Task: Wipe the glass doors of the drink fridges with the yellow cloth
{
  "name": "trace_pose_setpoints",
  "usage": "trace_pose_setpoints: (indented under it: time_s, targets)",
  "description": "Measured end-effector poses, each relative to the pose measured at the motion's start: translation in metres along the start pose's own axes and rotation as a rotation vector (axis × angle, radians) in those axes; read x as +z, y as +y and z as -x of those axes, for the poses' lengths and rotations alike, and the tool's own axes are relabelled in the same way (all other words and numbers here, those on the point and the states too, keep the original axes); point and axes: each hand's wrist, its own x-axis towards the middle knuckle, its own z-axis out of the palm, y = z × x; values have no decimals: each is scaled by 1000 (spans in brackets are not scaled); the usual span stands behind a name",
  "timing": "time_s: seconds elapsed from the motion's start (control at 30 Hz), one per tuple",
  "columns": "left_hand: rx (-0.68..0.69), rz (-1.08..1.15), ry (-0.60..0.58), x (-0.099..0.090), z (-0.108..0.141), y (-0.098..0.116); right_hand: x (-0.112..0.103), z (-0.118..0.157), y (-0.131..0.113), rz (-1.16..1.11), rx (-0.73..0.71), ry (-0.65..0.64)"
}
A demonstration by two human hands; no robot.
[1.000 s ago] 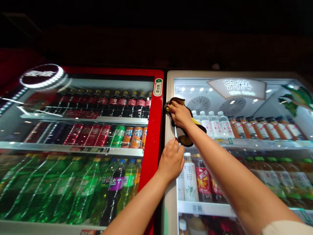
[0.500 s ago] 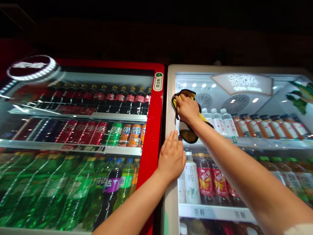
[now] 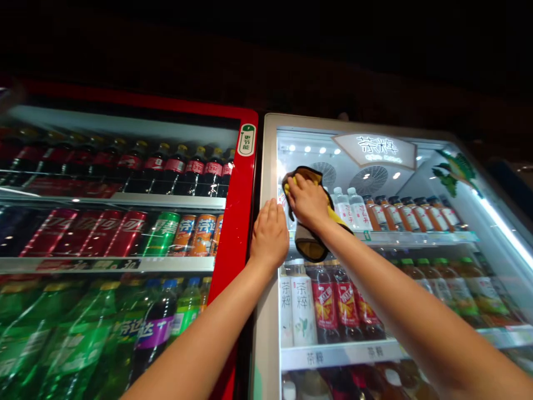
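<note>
Two drinks coolers fill the space around my grips: the pale-framed cooler (image 3: 270,166) under them and the red-framed cooler (image 3: 244,194) off to their left, across a dark gap. Leaning hard on the pale one could make its door shift, I'd judge, since both my arms reach upward and bear on the same side. Around my right grip (image 3: 308,203) spreads the glass (image 3: 297,158); where it is slick, pressure could skid the hand sideways into the frame. My left grip (image 3: 270,236), lower and to the left, holds nothing: fingers straight and together, laid on the pale frame by its edge. If it slips left, my fingers could drop into the gap. The cloth (image 3: 306,236) is in my right grip, bent fingers holding it up against the glass. Smallest worry: its dark lower flap hangs loose below my palm, and could fold under or drag the cloth free.
</note>
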Motion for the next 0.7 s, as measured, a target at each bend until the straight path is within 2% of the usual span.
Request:
trace_pose_setpoints:
  time_s: [0.07,0.13,0.17,0.23,0.3,0.37,0.43,0.5,0.53,0.6,0.7]
  targets:
    - [7,3,0,1,-2,-2,-1,-8,-1,-29,-133,-39]
    - [22,4,1,0,-3,-6,-3,-25,14,-52,-190,-79]
    - [32,-1,0,-1,-3,-9,-5,-33,25,-55,-172,-90]
    - [50,-24,-14,-5,-4,-14,-6,-36,49,-44,-40,-83]
    - [50,-55,-33,-10,-4,-15,-5,-23,65,-21,127,-47]
    - [44,-78,-34,-13,-7,-10,-2,-2,69,-14,154,-19]
    - [52,-84,-13,-10,-14,5,0,11,69,-44,-8,-5]
    - [60,-72,2,-2,-24,29,0,8,77,-88,-222,-20]
    - [54,-64,1,3,-29,43,-2,2,87,-102,-279,-32]
    - [42,-49,-16,12,-38,71,-7,-13,119,-104,-244,-63]
    - [67,-38,-46,20,-44,108,-10,-13,172,-72,-3,-73]
